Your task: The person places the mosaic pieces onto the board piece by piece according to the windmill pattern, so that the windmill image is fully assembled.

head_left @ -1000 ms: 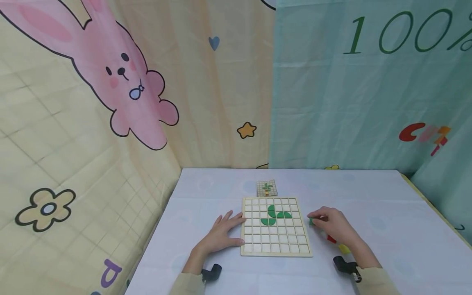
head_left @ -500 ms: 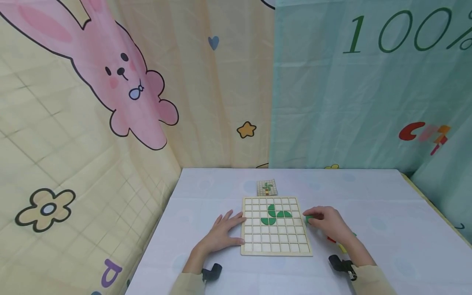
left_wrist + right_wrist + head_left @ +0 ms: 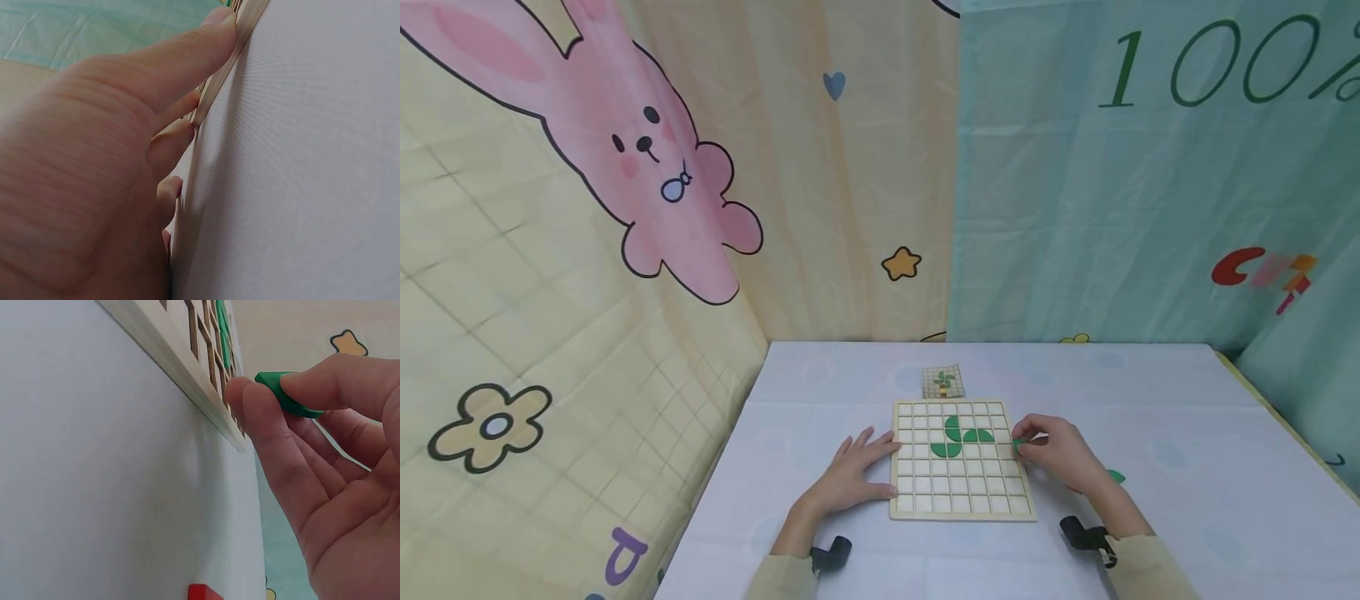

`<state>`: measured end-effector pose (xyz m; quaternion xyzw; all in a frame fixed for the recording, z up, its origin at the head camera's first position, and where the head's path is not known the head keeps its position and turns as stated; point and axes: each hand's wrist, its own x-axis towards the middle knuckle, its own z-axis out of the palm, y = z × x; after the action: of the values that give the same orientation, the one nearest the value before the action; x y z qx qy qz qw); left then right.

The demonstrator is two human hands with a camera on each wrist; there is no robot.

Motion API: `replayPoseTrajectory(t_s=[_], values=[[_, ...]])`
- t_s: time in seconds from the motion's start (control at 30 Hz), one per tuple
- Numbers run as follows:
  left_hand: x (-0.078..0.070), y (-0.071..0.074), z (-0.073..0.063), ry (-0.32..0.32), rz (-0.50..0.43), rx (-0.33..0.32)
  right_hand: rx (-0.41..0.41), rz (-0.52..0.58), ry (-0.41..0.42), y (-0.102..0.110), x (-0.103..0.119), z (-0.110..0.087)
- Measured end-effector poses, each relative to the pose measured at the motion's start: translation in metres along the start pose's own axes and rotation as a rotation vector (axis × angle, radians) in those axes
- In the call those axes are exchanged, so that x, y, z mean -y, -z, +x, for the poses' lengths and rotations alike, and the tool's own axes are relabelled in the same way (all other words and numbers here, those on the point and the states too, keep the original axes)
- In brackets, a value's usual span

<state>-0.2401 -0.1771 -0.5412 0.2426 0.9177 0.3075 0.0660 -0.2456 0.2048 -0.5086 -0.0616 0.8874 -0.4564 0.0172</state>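
Note:
A wooden grid board (image 3: 962,516) with white square cells lies on the table. Green curved pieces fill a few of its cells, among them an upright pair (image 3: 952,429) near the top. My left hand (image 3: 847,479) touches the board's left edge with thumb and fingertips, the fingers spread. At the right edge, my right hand (image 3: 1063,454) pinches a green curved piece (image 3: 286,395) between thumb and fingers. That piece is just above the board's rim in the right wrist view.
A small card (image 3: 943,382) printed with a grid and a plant-like pattern lies behind the board. Another green piece (image 3: 1117,476) is on the table beside my right forearm. A red block (image 3: 203,592) stands low in the right wrist view. Printed curtains (image 3: 850,183) hang behind the table.
My right hand has moved left with the green piece, up to the board's right edge. Its forearm now covers the yellow piece and most of the red one. My left hand has stayed put.

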Motion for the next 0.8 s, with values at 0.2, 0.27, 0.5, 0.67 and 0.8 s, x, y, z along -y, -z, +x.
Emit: replayPoseTrajectory(t_s=[0.2, 0.27, 0.5, 0.67, 0.8], values=[[-0.002, 0.0, 0.0, -0.002, 0.002, -0.006, -0.018, -0.024, -0.04, -0.004, 0.005, 0.001], [-0.002, 0.0, 0.0, 0.005, 0.007, -0.002, -0.015, -0.019, -0.041, -0.006, 0.007, 0.0], [-0.003, 0.0, -0.001, 0.013, -0.002, 0.005, -0.006, -0.02, -0.021, -0.011, 0.009, 0.002], [-0.005, 0.002, -0.001, 0.013, -0.001, 0.006, -0.011, 0.025, -0.001, -0.016, 0.007, 0.005], [-0.006, 0.003, -0.002, 0.013, -0.009, 0.005, -0.021, 0.028, 0.014, -0.02, 0.007, 0.007]])
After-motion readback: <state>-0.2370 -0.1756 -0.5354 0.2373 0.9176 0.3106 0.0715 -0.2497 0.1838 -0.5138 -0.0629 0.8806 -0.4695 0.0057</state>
